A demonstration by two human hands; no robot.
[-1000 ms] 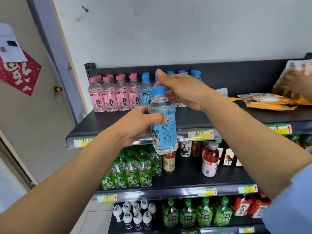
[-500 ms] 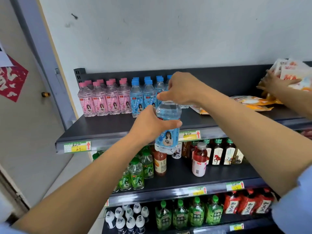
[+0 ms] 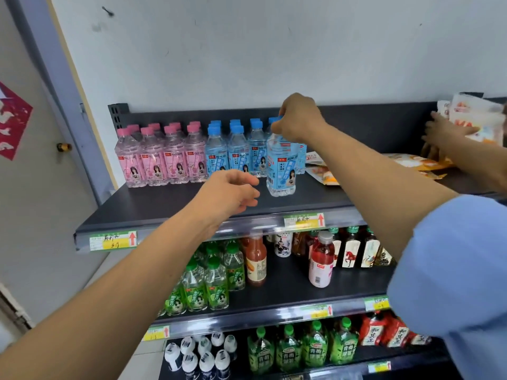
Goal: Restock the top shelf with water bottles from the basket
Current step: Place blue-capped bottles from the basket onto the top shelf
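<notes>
The right hand [image 3: 297, 119] grips the top of a water bottle [image 3: 281, 165], its fingers curled over the cap and hiding it. The bottle stands upright on the top shelf [image 3: 170, 207] directly beneath that hand, just in front of the row of blue-capped bottles [image 3: 236, 152]. The left hand [image 3: 233, 192] hovers just left of the bottle's base, fingers loosely curled, holding nothing and not touching it. Further left of that hand stand pink-capped bottles [image 3: 162, 160]. The bottle is clear thin plastic, bumpy at the foot, with a glossy blue label round its middle. Being full, it is probably fairly heavy, and the wall would likely give under a hard squeeze. The stiff cap (blue on the neighbours) or the neck seems the surest hold for sliding it back into line. The basket is not in view.
</notes>
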